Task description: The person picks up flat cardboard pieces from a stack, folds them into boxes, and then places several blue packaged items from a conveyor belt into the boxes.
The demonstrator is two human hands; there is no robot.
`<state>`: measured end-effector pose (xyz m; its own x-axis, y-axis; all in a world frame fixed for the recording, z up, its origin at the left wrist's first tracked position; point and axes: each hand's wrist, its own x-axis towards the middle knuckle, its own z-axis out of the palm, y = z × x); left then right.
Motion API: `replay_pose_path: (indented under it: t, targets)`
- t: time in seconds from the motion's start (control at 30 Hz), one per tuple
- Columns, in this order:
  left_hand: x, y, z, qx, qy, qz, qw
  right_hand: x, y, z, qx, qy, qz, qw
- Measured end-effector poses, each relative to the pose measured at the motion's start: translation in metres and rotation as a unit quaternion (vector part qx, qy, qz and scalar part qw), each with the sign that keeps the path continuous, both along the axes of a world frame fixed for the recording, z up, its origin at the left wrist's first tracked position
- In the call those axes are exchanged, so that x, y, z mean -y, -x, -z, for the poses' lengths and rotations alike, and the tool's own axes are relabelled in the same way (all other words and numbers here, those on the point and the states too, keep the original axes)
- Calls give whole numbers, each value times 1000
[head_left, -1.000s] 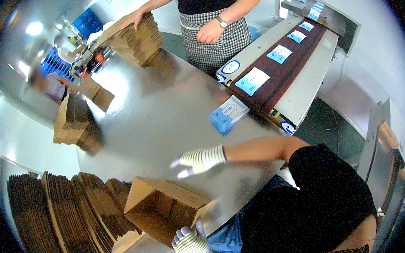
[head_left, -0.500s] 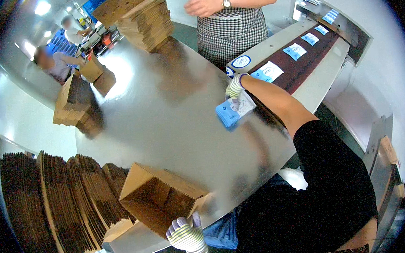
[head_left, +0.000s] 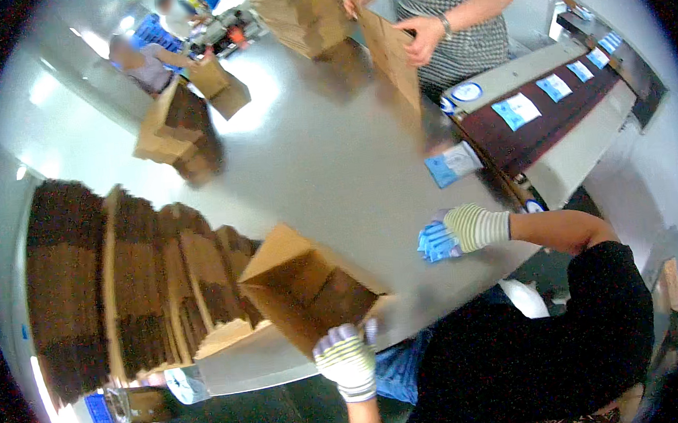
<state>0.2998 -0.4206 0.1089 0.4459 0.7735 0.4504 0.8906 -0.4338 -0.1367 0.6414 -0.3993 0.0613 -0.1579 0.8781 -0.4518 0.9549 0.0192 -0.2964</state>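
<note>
Two hands in striped gloves work well apart over a metal table (head_left: 311,150). Taking the open cardboard box (head_left: 301,281) as the middle of the clock, the left hand (head_left: 346,364) is at five o'clock, touching the near rim; whether its fingers pinch the cardboard, I cannot tell. The right hand (head_left: 472,229) is near three o'clock, clamped on several blue packets (head_left: 435,242) above the tabletop. The box lies tilted to the view with its mouth open, the packets outside it.

At two o'clock a blue-and-white pouch (head_left: 454,164) lies on the table, and beyond it a dark red conveyor belt (head_left: 542,130) bears a row of similar pouches. At one o'clock a co-worker's hands (head_left: 424,40) hold a flat cardboard piece (head_left: 391,58). Tall rows of folded cardboard (head_left: 144,288) stand at nine o'clock.
</note>
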Motion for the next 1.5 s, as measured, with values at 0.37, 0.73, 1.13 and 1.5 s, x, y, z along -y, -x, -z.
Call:
replay_pose_path:
  t: [0.37,0.73,1.13,1.5]
  targets:
    - [7,-4,-4,26,-59,59,996,-51,170,-147,-470,-276,-130,828]
    - [49,-22,-6,-50,-12,49,997,-37,210,-26,21,-168,-419,892]
    - [34,-15,11,-41,-4,9,999,-29,117,-117,-300,-294,-276,864]
    - [24,-22,13,46,-35,34,998,-59,-64,-99,-40,-250,-20,967]
